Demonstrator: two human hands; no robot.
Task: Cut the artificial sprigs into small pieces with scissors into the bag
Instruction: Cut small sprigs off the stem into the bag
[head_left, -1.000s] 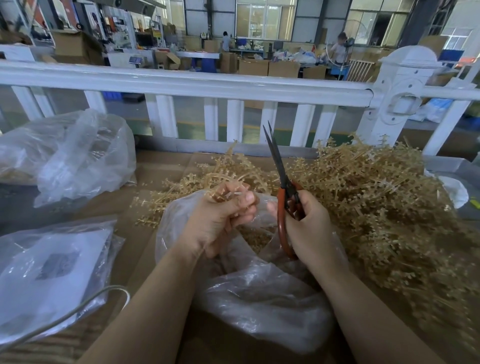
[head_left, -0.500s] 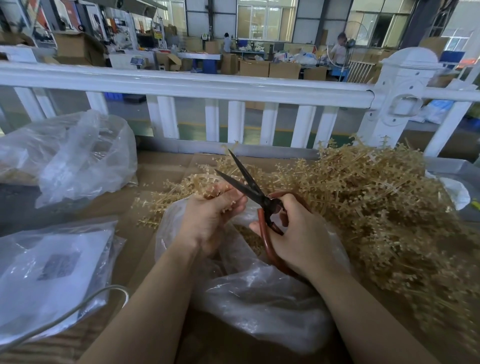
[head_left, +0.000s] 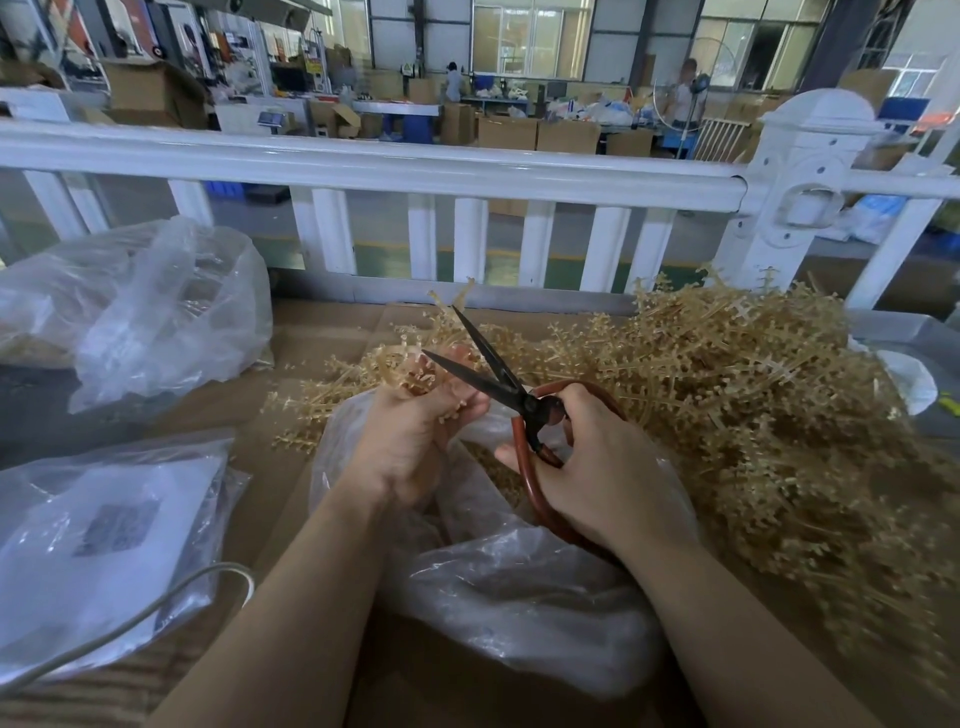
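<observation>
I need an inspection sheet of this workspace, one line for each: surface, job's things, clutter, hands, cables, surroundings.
Surface: brown cardboard sheet covering the bench.
Job's things: scissors, blades open, red-brown handles; bunch of sprigs; open clear bag below the hands, cut pieces inside; large pile of sprigs to the right.
Clutter: crumpled clear bag far left; flat bag holding white printed sheets near left.
Hands: left hand grips the bunch; right hand holds the scissors handles.
Cables: one grey cable over the flat bag.
Surroundings: white railing; behind it a workshop with cardboard boxes and people.
</observation>
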